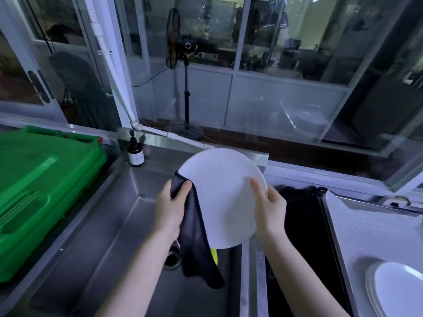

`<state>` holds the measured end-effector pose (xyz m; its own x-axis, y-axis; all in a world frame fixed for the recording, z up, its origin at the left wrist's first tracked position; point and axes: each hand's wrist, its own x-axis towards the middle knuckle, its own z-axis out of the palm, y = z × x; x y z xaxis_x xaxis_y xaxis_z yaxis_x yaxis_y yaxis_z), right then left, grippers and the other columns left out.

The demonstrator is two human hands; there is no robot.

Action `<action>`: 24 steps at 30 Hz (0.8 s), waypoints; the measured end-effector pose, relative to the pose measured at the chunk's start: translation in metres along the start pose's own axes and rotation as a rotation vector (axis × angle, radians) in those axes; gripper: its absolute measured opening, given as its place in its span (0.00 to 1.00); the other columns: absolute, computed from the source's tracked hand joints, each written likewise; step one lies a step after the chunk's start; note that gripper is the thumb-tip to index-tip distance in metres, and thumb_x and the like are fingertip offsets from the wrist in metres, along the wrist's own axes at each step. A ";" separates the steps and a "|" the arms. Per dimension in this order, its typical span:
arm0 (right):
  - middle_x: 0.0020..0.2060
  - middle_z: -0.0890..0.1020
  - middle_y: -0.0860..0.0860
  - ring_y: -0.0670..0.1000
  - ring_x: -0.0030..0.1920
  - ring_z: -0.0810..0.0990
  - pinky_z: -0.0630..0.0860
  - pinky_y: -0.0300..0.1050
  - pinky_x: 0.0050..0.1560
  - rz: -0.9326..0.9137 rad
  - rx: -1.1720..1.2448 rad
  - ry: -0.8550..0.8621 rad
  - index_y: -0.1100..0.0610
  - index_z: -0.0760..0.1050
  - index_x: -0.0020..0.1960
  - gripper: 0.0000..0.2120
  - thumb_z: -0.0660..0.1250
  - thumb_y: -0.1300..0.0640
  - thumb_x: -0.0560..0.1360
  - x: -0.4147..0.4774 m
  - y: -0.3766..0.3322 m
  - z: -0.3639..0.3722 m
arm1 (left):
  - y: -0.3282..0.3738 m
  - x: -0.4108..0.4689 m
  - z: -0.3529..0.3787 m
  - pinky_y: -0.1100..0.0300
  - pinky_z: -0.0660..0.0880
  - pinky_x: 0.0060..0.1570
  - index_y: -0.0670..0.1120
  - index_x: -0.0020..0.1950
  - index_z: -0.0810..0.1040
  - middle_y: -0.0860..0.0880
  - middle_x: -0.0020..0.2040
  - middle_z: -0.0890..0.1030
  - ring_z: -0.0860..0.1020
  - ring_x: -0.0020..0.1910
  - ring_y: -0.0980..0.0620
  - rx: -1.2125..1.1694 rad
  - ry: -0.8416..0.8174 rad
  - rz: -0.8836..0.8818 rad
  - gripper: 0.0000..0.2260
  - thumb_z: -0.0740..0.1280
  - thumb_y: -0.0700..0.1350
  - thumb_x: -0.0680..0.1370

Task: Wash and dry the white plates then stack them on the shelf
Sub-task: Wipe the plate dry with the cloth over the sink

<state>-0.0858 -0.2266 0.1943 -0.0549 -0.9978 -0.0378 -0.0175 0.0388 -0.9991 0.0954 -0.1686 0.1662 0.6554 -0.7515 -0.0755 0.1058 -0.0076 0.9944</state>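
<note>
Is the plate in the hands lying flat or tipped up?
Tipped up: the white plate shows its round face over the sink, right hand gripping its rim, left hand holding a dark cloth against it.

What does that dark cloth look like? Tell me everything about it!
The dark cloth looks soft, like towel fabric, dark grey to black, with a stitched edge at its top corner. The left hand grips its upper part against the left rim of the white plate. The rest hangs limp in folds over the steel sink, its lower end hanging free.
</note>
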 end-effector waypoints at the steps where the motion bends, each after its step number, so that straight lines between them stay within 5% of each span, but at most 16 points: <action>1: 0.34 0.75 0.50 0.49 0.37 0.71 0.68 0.46 0.39 -0.015 -0.037 -0.067 0.59 0.76 0.41 0.16 0.68 0.47 0.77 -0.002 0.003 -0.004 | 0.000 0.000 -0.003 0.50 0.78 0.51 0.53 0.44 0.80 0.53 0.44 0.85 0.83 0.48 0.54 0.019 -0.007 0.018 0.03 0.70 0.49 0.77; 6: 0.35 0.81 0.46 0.43 0.35 0.77 0.72 0.37 0.35 -0.203 -0.339 -0.508 0.57 0.82 0.43 0.08 0.74 0.52 0.75 0.020 -0.035 -0.033 | 0.021 0.011 -0.015 0.66 0.75 0.45 0.53 0.45 0.81 0.55 0.44 0.85 0.81 0.44 0.61 0.127 -0.172 0.252 0.04 0.70 0.44 0.77; 9: 0.36 0.82 0.49 0.45 0.37 0.78 0.74 0.41 0.39 -0.314 -0.498 -0.683 0.56 0.82 0.45 0.12 0.73 0.47 0.74 0.030 -0.055 -0.025 | 0.040 0.019 -0.009 0.62 0.67 0.37 0.43 0.40 0.75 0.48 0.34 0.78 0.72 0.35 0.57 0.392 -0.397 0.420 0.10 0.72 0.46 0.75; 13: 0.32 0.71 0.52 0.50 0.34 0.67 0.66 0.47 0.37 -0.401 -0.677 -0.760 0.66 0.73 0.40 0.26 0.69 0.41 0.76 0.031 -0.052 -0.004 | 0.046 0.019 -0.003 0.60 0.62 0.35 0.52 0.33 0.70 0.58 0.30 0.70 0.67 0.32 0.58 0.499 -0.585 0.420 0.13 0.72 0.52 0.72; 16: 0.30 0.71 0.50 0.47 0.32 0.69 0.66 0.44 0.35 -0.305 -0.502 -0.644 0.65 0.76 0.39 0.24 0.70 0.42 0.76 0.038 -0.048 -0.007 | 0.029 0.013 -0.015 0.67 0.73 0.45 0.61 0.43 0.80 0.60 0.43 0.84 0.80 0.44 0.63 0.274 -0.467 0.297 0.08 0.71 0.46 0.76; 21: 0.32 0.73 0.49 0.49 0.35 0.70 0.67 0.44 0.37 0.067 0.026 0.035 0.62 0.76 0.37 0.19 0.69 0.48 0.77 0.010 -0.008 0.028 | -0.011 0.001 -0.005 0.54 0.78 0.51 0.56 0.46 0.80 0.55 0.47 0.85 0.82 0.49 0.55 -0.116 0.100 -0.098 0.01 0.70 0.49 0.77; 24: 0.33 0.74 0.49 0.49 0.37 0.71 0.68 0.44 0.37 0.155 0.145 0.088 0.65 0.75 0.44 0.19 0.66 0.48 0.79 -0.010 0.012 0.045 | -0.015 0.007 -0.010 0.53 0.79 0.49 0.52 0.46 0.81 0.51 0.47 0.85 0.83 0.47 0.54 -0.194 0.156 -0.177 0.01 0.70 0.46 0.77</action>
<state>-0.0409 -0.2180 0.1814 -0.1323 -0.9717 -0.1958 0.1410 0.1771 -0.9740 0.1054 -0.1671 0.1501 0.7192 -0.6393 -0.2722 0.3600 0.0078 0.9329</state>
